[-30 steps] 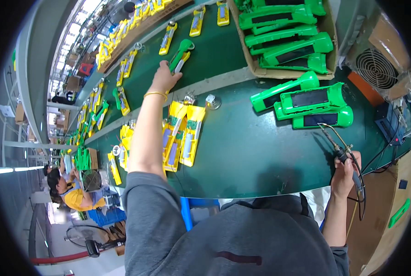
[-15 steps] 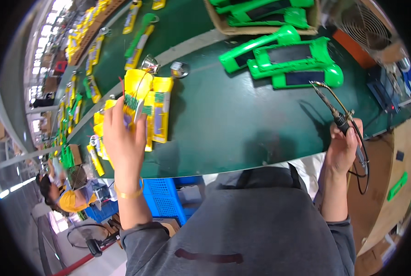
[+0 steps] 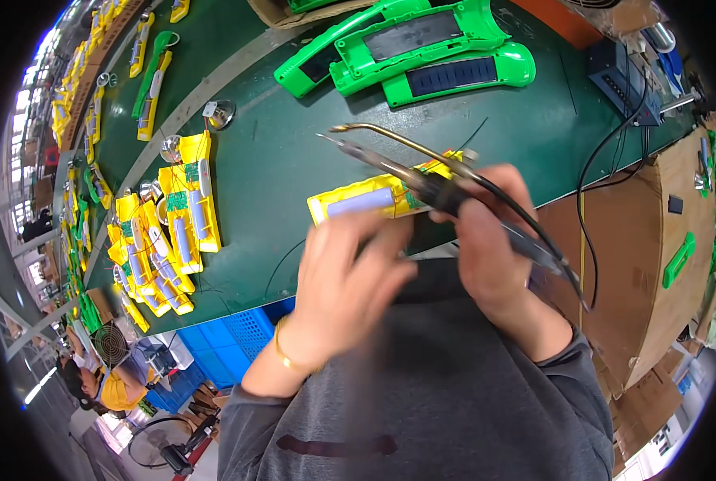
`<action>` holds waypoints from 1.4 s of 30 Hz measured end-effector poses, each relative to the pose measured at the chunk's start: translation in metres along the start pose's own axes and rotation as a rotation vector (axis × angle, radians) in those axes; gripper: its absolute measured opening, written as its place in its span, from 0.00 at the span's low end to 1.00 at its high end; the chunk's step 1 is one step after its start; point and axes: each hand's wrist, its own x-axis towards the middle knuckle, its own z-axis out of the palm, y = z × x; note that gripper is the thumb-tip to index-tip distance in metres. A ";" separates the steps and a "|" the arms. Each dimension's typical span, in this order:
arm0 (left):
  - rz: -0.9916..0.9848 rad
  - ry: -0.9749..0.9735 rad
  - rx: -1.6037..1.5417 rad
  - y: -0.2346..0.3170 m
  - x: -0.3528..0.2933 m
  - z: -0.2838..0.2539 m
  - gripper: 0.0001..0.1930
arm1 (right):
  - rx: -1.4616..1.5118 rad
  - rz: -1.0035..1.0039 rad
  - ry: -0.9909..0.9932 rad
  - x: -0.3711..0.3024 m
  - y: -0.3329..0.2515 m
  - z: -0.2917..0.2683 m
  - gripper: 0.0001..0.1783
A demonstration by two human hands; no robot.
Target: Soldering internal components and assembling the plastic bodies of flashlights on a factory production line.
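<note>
My right hand point(image 3: 494, 240) is closed around the handle of a soldering iron point(image 3: 430, 186) with a brass tube fixed along it. The iron points left, above a yellow lamp housing half point(image 3: 318, 207) that lies at the table's near edge. A lilac battery cell point(image 3: 362, 202), wires and a small green board show in this housing. Beside its near left end, my left hand point(image 3: 346, 280) is blurred, with its fingers apart and nothing visible in them. Part of the housing is hidden behind the iron and both hands.
To the left lies a cluster of yellow housings point(image 3: 183, 232) with cells and boards. A round reflector point(image 3: 220, 114) rests behind them. Green casings point(image 3: 454, 78) are stacked at the back, near a cardboard box point(image 3: 282, 16). A blue soldering station point(image 3: 622, 84) stands at right.
My left hand has come away from the yellow cluster to the middle, where a yellow housing now lies. My right hand has brought the soldering iron leftward over it. The view has shifted right.
</note>
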 end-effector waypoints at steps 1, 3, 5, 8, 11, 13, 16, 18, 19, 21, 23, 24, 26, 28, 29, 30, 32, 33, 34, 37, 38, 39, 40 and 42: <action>0.079 0.054 -0.094 0.007 -0.018 -0.002 0.19 | -0.047 0.040 0.008 0.006 0.007 0.002 0.11; -0.055 -0.067 -0.168 0.008 -0.053 -0.003 0.16 | -0.097 0.082 0.011 0.015 0.013 0.005 0.09; -0.409 -0.017 0.076 -0.015 -0.069 0.005 0.15 | -0.030 0.045 0.027 0.019 0.015 0.004 0.07; -0.361 0.165 0.227 -0.036 -0.048 0.015 0.20 | 0.008 0.091 0.026 0.018 0.014 0.004 0.07; -0.219 0.229 0.214 -0.032 -0.014 0.024 0.24 | 0.021 0.115 0.022 0.023 0.012 0.001 0.07; 0.023 0.120 0.198 -0.028 0.004 0.026 0.21 | 0.164 0.137 0.058 0.026 0.013 0.001 0.06; 0.151 0.137 0.159 -0.033 0.012 0.035 0.19 | 0.149 0.148 0.065 0.027 0.013 0.002 0.06; 0.176 0.131 0.044 -0.034 0.017 0.036 0.12 | 0.126 0.165 0.069 0.026 0.013 0.000 0.07; 0.184 0.125 0.041 -0.032 0.019 0.037 0.12 | 0.128 0.161 0.078 0.026 0.013 0.000 0.07; -0.185 0.217 -0.181 -0.023 0.022 0.040 0.09 | 0.158 0.152 0.042 0.025 0.015 -0.002 0.07; -0.289 0.272 -0.346 -0.020 0.027 0.042 0.07 | 0.166 0.158 0.046 0.026 0.015 -0.004 0.07; -0.167 0.260 -0.291 -0.023 0.028 0.042 0.06 | 0.164 0.151 0.047 0.026 0.014 -0.005 0.07; 0.008 0.290 -0.192 -0.030 0.029 0.046 0.09 | 0.162 0.144 0.050 0.026 0.011 -0.005 0.07; -0.004 0.275 -0.147 -0.026 0.030 0.045 0.10 | 0.266 0.153 0.090 0.021 -0.001 -0.005 0.08; -0.020 0.264 -0.099 -0.024 0.031 0.043 0.10 | 0.269 0.153 0.090 0.015 -0.008 -0.007 0.08; -0.022 0.266 -0.097 -0.023 0.031 0.043 0.10 | 0.217 0.082 0.071 0.008 -0.017 -0.013 0.09; -0.038 0.241 -0.029 -0.022 0.032 0.044 0.12 | 0.163 0.009 0.054 -0.002 -0.025 -0.026 0.10; -0.037 0.240 -0.030 -0.022 0.032 0.044 0.12 | 0.135 -0.001 0.096 -0.005 -0.027 -0.032 0.11; -0.052 0.205 -0.008 -0.022 0.031 0.044 0.13 | 0.108 -0.011 0.138 -0.008 -0.028 -0.038 0.13; -0.097 0.152 -0.012 -0.013 0.033 0.039 0.12 | 0.092 -0.014 0.139 -0.020 -0.024 -0.056 0.15; -0.131 0.140 -0.027 -0.011 0.035 0.037 0.11 | 0.082 -0.021 0.128 -0.022 -0.022 -0.059 0.16; -0.129 0.136 -0.027 -0.014 0.034 0.038 0.11 | 0.083 -0.021 0.133 -0.024 -0.021 -0.060 0.16; -0.102 0.177 -0.110 -0.020 0.032 0.041 0.10 | 0.076 -0.015 0.151 -0.026 -0.019 -0.060 0.16; -0.064 0.200 -0.177 -0.023 0.031 0.041 0.07 | 0.054 0.000 0.141 -0.028 -0.018 -0.062 0.16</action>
